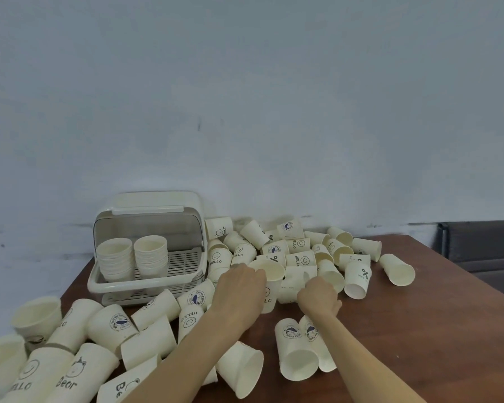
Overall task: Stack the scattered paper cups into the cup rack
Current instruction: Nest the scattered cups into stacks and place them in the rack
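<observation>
Cream paper cups, printed with dark words and little drawings, are lying scattered over the brown wooden table [437, 324]. I am gripping one upright cream paper cup [269, 282] with my left hand [239, 289], fingers curled round its side just below the open rim; the letters "LO" and a small smiley are showing on its wall beneath my hand. My right hand [320, 296] is resting, fingers bent, on a toppled cream cup [296, 282] just beside the first one, though I cannot tell whether it is really holding it.

Behind both hands a pile of tipped cups [300, 251] is crowding against the pale blue-grey wall [245, 97], some marked "HELLO", some with a round blue badge, one with a percent sign. Near my right forearm two badge-printed cups [298, 349] are lying side by side, mouths toward me. Another heap of cups [79, 344], reading "Bear" and "HELLO", is sprawling across the table's near left corner.

At the far left is sitting the cream plastic cup rack [146, 286], a slatted box with its clear lid raised. Inside it two nested stacks of cups [133, 258] are standing upright side by side, rims up.
</observation>
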The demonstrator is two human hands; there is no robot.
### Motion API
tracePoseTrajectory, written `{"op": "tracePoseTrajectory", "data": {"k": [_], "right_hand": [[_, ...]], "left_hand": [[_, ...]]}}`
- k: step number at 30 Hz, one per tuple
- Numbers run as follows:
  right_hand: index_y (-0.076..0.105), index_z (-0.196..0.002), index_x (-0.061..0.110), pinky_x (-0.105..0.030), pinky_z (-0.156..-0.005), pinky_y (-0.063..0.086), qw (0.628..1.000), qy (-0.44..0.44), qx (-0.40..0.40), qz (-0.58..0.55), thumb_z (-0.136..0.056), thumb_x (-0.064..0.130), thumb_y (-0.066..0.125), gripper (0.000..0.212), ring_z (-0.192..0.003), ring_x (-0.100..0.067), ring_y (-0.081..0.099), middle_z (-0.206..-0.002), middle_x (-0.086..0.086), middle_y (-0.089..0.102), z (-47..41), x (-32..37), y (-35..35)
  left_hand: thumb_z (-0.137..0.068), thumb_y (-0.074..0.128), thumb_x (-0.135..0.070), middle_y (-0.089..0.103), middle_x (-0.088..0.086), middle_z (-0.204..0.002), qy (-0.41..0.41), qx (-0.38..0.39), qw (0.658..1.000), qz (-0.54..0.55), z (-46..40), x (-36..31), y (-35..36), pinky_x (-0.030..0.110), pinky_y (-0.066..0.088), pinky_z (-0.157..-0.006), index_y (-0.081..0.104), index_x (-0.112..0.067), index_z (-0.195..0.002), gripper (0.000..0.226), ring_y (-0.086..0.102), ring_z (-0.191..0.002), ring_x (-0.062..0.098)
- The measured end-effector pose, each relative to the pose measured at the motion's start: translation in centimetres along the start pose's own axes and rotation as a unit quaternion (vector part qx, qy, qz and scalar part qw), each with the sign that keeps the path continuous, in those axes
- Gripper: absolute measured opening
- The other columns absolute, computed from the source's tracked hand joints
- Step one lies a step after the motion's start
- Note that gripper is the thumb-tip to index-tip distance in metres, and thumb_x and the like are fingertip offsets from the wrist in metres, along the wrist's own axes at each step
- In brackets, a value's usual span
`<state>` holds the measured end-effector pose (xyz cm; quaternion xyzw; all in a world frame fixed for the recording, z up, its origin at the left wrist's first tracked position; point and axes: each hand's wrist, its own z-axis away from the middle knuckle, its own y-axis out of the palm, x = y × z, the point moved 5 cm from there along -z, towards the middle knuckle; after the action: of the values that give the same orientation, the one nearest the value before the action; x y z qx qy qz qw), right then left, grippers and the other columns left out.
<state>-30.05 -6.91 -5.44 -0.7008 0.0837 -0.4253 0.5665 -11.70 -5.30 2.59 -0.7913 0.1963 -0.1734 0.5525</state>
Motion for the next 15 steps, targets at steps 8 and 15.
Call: {"op": "tracePoseTrajectory", "data": {"k": [8,15], "right_hand": [[0.053,-0.069,0.021,-0.036,-0.075,0.048,0.983,-0.162,-0.071,0.048,-0.086,0.011,0.047,0.021,-0.083,-0.023,0.059,-0.077,0.000,0.060,1.4,2.7,-1.4],[0.051,-0.073,0.020,-0.031,-0.066,0.035,0.955,-0.271,-0.106,0.057,-0.087,0.010,0.045,0.018,-0.083,-0.025,0.054,-0.081,-0.003,0.060,3.7,5.3,-1.9]], "left_hand": [[-0.096,0.042,-0.021,0.060,0.003,-0.100,-0.052,-0.008,0.997,0.064,0.8,1.8,0.4,0.031,0.039,-0.063,0.060,-0.017,-0.102,0.019,0.061,-0.087,0.022],[-0.099,0.034,-0.031,0.064,0.001,-0.096,-0.097,-0.021,0.988,0.116,2.4,4.9,-0.2,0.034,0.045,-0.072,0.059,-0.019,-0.098,0.028,0.060,-0.090,0.022]]}}
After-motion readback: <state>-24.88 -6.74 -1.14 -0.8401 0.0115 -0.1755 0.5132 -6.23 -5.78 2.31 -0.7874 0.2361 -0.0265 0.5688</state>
